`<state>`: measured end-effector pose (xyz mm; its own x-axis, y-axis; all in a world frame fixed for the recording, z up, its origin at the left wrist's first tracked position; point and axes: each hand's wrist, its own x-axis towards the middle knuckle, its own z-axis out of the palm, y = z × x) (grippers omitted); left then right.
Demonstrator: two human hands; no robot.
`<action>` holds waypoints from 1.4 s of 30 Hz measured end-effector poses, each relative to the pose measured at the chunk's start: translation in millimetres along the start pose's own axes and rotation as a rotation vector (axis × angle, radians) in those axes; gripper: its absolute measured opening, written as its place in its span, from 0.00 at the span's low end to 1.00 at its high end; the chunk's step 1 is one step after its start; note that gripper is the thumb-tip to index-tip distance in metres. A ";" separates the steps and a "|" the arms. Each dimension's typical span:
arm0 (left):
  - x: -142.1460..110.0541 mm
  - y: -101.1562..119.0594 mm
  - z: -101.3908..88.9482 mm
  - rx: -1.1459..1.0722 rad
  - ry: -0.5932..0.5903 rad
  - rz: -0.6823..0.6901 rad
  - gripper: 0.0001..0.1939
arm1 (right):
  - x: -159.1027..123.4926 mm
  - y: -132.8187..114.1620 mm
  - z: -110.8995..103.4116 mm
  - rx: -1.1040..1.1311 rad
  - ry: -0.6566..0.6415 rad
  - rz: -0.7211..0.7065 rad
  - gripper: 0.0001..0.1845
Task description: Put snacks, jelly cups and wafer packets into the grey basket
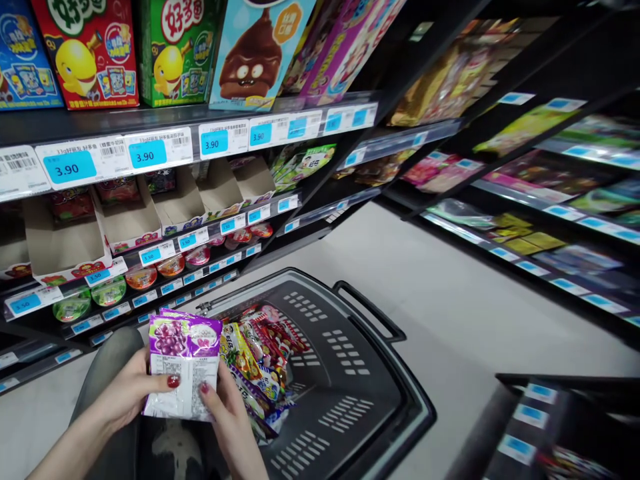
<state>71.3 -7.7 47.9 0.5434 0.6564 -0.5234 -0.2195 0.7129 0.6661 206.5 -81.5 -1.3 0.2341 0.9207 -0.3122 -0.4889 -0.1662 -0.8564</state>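
Both hands grip purple-and-white candy packets [184,363] with a grape picture, held as a small stack above my lap. My left hand [131,385] pinches the left side, its thumb lying across the front. On the lower right, my right hand [223,400] holds the packets with its thumb pressed on the white back panel. Just beyond them sits a dark grey shopping basket [345,363] on the floor. Colourful candy bags [260,340] lie piled in its near left part.
A shelf on the left bears snack boxes [90,60] above a row of open cardboard display trays [133,220]. Jelly cups [143,277] stand lower down. More stocked shelves [530,233] line the right, and a dark display stand [540,427] is at lower right.
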 end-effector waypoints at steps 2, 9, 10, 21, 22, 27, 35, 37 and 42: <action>-0.5 -1.2 0.7 0.004 0.030 0.017 0.22 | 2.0 9.4 -1.9 -0.024 0.055 -0.008 0.27; -2.0 -6.1 -5.1 -0.085 0.075 -0.055 0.31 | 10.2 18.8 -6.8 -0.208 0.134 -0.140 0.25; -1.2 -6.7 -5.3 -0.076 0.065 -0.043 0.31 | 10.0 17.4 -5.6 -0.245 0.143 -0.152 0.25; 4.8 -17.8 11.0 -0.075 0.277 0.118 0.28 | -8.9 18.3 17.5 -0.735 0.344 -0.447 0.28; 4.6 -18.0 11.6 -0.096 0.299 0.118 0.28 | -9.0 17.8 18.2 -0.732 0.352 -0.442 0.28; 5.1 -19.4 14.7 -0.188 0.420 0.027 0.19 | -7.6 15.3 26.6 -0.457 0.425 -0.340 0.20; 2.0 -7.0 1.1 -0.082 0.408 0.038 0.18 | 3.6 -1.6 -9.7 -0.215 0.303 -0.220 0.25; 0.0 -2.1 -5.0 -0.048 0.462 0.063 0.16 | 2.8 -9.4 -20.5 -0.246 0.209 -0.179 0.24; -2.2 0.5 -20.9 0.026 0.576 0.093 0.15 | -6.1 -21.0 -23.5 0.687 0.091 -0.164 0.16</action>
<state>53.1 -3.6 38.3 -0.0073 0.7496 -0.6619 -0.2216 0.6442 0.7320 235.1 -91.9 9.0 0.4048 0.8766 -0.2601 -0.8534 0.2600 -0.4519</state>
